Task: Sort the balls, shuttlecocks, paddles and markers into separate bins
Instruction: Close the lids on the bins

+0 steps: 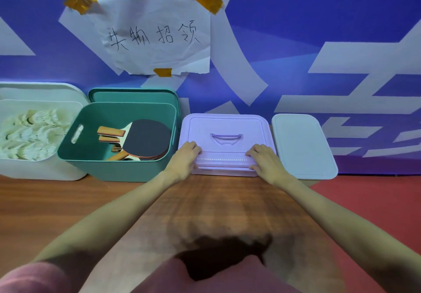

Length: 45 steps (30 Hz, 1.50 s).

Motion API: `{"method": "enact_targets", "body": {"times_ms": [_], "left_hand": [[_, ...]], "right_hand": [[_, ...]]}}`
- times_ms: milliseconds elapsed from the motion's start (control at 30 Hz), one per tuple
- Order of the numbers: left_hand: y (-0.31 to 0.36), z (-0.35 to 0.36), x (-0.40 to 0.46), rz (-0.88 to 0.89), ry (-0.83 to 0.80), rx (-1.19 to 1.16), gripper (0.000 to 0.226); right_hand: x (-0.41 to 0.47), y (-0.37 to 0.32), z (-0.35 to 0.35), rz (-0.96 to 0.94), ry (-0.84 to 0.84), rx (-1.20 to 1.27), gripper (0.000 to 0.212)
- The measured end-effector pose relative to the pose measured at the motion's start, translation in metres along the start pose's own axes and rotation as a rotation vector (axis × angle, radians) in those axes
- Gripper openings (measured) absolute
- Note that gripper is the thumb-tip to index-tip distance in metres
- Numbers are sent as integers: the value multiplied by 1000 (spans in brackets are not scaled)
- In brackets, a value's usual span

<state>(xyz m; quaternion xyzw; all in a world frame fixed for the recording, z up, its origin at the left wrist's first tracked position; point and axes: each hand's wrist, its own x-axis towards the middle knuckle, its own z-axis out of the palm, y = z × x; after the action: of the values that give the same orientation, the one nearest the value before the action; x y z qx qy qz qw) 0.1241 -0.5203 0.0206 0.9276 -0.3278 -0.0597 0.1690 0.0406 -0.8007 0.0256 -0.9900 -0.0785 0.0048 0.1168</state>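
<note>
At the lilac lid's [225,133] front edge, both hands — left [184,156], right [266,160] — grip its corners

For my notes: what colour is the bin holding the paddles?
Teal green bin, head view.

place: sports hall lost-and-found corner, likely
sign: handwritten paper notice [157,37] reading 失物招领, taped with orange tape
wall: blue printed banner [341,19] with large white characters
floor: red court-type surface [376,201] beside wood board [216,201]
stock: bins of shuttlecocks [29,131], table tennis paddles [141,139]
</note>
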Motion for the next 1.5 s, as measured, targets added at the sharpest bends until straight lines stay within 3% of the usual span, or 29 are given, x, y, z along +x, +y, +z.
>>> {"method": "enact_targets", "body": {"times_ms": [567, 900, 1200, 1500], "left_hand": [[1, 5, -5, -21, -35, -5, 35], [0, 5, -11, 18, -20, -16, 36], [-4, 14, -14, 76, 46, 32, 35], [-16, 14, -19, 56, 54, -136, 37]], "right_hand": [[-5, 2, 10, 25, -8, 85, 36], [-7, -11, 10, 64, -36, -57, 38], [-11, -27, 23, 204, -37, -131, 27], [-11, -47, 38, 327, 15, -106, 34]]}}
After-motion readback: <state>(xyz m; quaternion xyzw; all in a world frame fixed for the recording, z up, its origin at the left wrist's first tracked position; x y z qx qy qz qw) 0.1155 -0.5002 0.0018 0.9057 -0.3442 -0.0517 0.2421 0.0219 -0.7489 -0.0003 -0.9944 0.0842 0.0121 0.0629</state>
